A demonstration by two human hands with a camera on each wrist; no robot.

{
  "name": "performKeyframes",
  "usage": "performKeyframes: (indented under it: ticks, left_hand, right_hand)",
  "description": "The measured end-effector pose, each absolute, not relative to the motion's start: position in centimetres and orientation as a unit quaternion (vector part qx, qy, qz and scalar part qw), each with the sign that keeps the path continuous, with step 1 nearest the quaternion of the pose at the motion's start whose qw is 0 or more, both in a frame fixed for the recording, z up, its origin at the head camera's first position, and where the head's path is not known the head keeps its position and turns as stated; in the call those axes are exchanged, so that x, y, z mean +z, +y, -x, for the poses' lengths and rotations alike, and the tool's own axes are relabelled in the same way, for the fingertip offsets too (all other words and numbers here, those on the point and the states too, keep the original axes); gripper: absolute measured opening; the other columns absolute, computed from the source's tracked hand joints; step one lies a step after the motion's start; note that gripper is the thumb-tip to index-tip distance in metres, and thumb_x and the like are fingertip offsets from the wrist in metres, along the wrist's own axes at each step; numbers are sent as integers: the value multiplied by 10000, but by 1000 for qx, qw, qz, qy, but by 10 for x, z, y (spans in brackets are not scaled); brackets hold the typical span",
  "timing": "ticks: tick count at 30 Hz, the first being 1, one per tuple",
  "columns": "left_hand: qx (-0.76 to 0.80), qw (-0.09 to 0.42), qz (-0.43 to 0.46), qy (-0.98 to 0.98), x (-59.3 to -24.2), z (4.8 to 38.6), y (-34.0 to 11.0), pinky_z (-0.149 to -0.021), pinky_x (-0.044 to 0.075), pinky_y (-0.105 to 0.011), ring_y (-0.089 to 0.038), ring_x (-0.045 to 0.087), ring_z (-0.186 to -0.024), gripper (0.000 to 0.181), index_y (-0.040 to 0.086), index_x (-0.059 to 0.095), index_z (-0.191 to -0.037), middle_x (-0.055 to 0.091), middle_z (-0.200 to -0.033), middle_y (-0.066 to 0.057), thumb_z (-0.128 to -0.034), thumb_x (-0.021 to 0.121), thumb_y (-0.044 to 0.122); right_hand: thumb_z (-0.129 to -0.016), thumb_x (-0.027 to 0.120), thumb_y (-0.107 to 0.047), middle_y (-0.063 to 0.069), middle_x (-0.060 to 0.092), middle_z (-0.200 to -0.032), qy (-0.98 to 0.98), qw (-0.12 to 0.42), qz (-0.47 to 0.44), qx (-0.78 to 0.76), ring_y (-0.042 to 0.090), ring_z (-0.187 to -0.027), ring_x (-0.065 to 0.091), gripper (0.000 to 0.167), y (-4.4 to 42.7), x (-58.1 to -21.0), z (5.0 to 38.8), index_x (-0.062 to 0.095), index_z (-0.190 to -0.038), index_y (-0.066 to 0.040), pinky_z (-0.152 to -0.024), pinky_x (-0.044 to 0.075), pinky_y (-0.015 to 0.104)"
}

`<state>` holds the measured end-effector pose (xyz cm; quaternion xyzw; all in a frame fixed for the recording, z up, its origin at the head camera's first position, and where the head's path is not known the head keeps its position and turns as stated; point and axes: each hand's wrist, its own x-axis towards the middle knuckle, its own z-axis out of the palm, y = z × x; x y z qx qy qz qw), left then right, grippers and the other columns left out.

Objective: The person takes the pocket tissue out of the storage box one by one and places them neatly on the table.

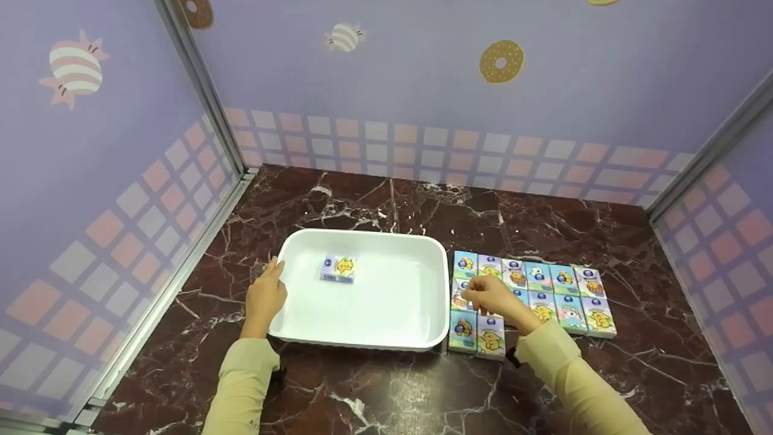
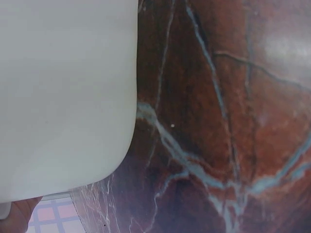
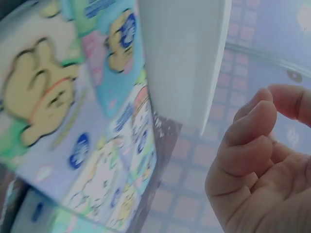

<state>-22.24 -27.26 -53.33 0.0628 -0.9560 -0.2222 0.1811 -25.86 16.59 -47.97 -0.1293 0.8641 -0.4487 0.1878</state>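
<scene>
My left hand (image 1: pixel 266 296) grips the left rim of a white plastic tub (image 1: pixel 368 338); in the left wrist view just a bit of that hand (image 2: pixel 19 216) shows below the tub wall (image 2: pixel 68 97). Inside the tub, toward its back left, lies one small tissue pack (image 1: pixel 338 269) with a yellow cartoon animal. My right hand (image 1: pixel 496 297) hovers over the left part of a block of similar tissue packs (image 1: pixel 570 314). In the right wrist view, the right hand (image 3: pixel 257 170) has curled fingers with thumb and fingertip meeting, nothing held. Some packs are hidden beneath it.
The packs stand in rows right beside the tub's right wall, with two packs (image 1: pixel 477 335) jutting toward the front. Dark red marble tabletop (image 1: pixel 374 393) lies under everything. Purple printed panels (image 1: pixel 410 72) wall in the back and both sides.
</scene>
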Motion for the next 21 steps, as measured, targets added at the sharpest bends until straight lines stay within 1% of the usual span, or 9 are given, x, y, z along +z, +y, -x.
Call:
performKeyframes:
  ticks: [3,5,6,8,12,13,16,19,21]
  left_hand:
    - [-216,183,-62,-957,-533,223,-273,-447,371,-365,-216,350,-400,427,14,535,-1209,469,-1295,-172,-801,421,-32]
    - [-212,185,-61,-958,-533,223,-273,-468,380,-376,-218,375,-422,430,13,537,-1207,472,-1292,-171,-796,423,-41]
    - [-211,186,-61,-958,-533,223,-273,-479,390,-386,-232,397,-432,431,14,540,-1204,476,-1289,-170,-792,424,-45]
    - [-210,192,-59,-957,-533,222,-273,-495,402,-404,-262,432,-454,430,10,544,-1197,481,-1283,-173,-787,431,-50]
    - [-206,203,-57,-956,-534,222,-273,-514,416,-424,-314,500,-520,422,3,555,-1182,492,-1269,-179,-779,444,-55]
    - [-206,203,-58,-956,-534,222,-273,-513,415,-423,-317,501,-522,422,5,555,-1182,492,-1270,-177,-779,444,-54]
    - [-204,200,-61,-957,-534,223,-272,-516,417,-425,-319,505,-525,424,8,555,-1184,488,-1273,-176,-779,444,-51]
    - [-204,188,-65,-958,-533,223,-272,-513,414,-420,-302,478,-495,430,14,546,-1196,477,-1286,-170,-784,436,-44]
    - [-204,183,-66,-959,-533,223,-272,-525,418,-424,-304,487,-513,431,13,540,-1202,472,-1290,-170,-788,431,-42]
  right_hand:
    - [-818,552,-137,37,505,-539,862,185,132,-453,118,-432,441,146,156,-475,260,547,-721,-28,-403,340,191]
    - [-816,551,-138,71,516,-557,860,181,137,-457,116,-438,441,141,150,-472,261,549,-729,-27,-413,362,208]
    - [-816,546,-121,77,516,-563,857,179,143,-461,108,-443,443,137,146,-467,259,549,-735,-11,-418,371,208]
    - [-817,544,-120,82,522,-568,854,176,151,-465,95,-443,441,132,139,-462,260,551,-735,-17,-425,381,206]
    - [-819,551,-132,35,525,-577,856,170,175,-457,86,-453,464,143,127,-454,263,596,-788,1,-426,400,202]
    - [-818,556,-150,24,526,-579,859,167,178,-451,92,-450,465,151,124,-455,266,608,-804,-9,-425,401,205]
    - [-816,559,-153,17,533,-605,860,160,186,-448,100,-478,477,177,116,-451,271,621,-851,9,-448,417,215]
    - [-807,565,-168,5,546,-634,866,153,184,-440,100,-504,482,177,107,-448,274,630,-853,-11,-483,422,221]
    - [-805,571,-177,4,561,-661,868,150,181,-436,103,-526,495,169,101,-448,277,640,-849,-29,-515,442,243]
